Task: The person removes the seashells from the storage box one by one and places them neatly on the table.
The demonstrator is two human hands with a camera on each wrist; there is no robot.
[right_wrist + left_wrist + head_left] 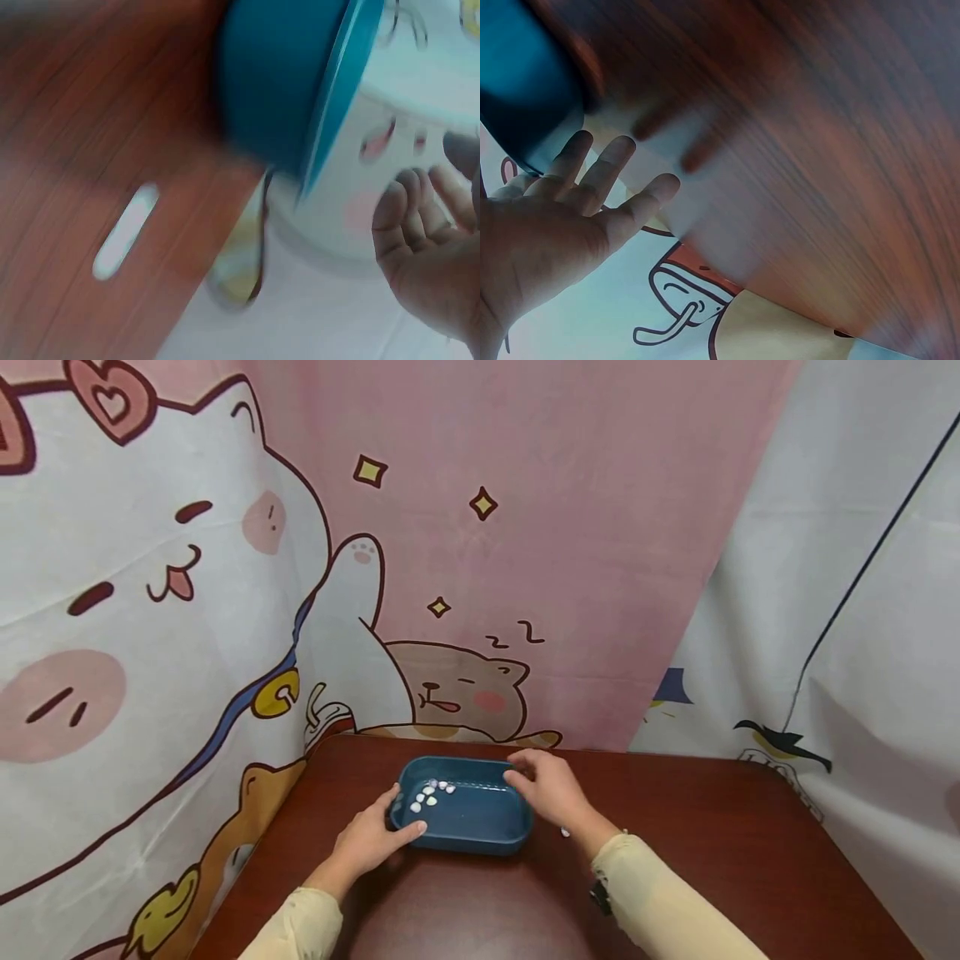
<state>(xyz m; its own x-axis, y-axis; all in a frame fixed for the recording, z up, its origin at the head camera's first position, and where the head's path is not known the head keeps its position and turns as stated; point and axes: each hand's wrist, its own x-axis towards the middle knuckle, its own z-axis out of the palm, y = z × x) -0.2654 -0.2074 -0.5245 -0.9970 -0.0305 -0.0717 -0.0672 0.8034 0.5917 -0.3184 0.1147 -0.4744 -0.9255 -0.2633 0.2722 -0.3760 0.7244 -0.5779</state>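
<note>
A dark blue, rounded rectangular tray (480,842) stands on the table, with several small pale pebble-like pieces (430,791) gathered in its left part. My left hand (371,837) is at the tray's front left corner, its thumb along the front rim. In the left wrist view its fingers (604,180) are straight and spread beside the tray wall. Over the tray's right end is my right hand (551,787), with fingers loosely bent. The right wrist view shows nothing between those fingers (416,206). One pale piece (566,832) lies on the table, partly behind my right forearm.
The reddish-brown wooden table (675,843) extends around the tray on all sides. Behind it and along the left hang printed cloths (585,568) with cartoon animals. In the right wrist view a blurred white piece (126,232) lies on the wood.
</note>
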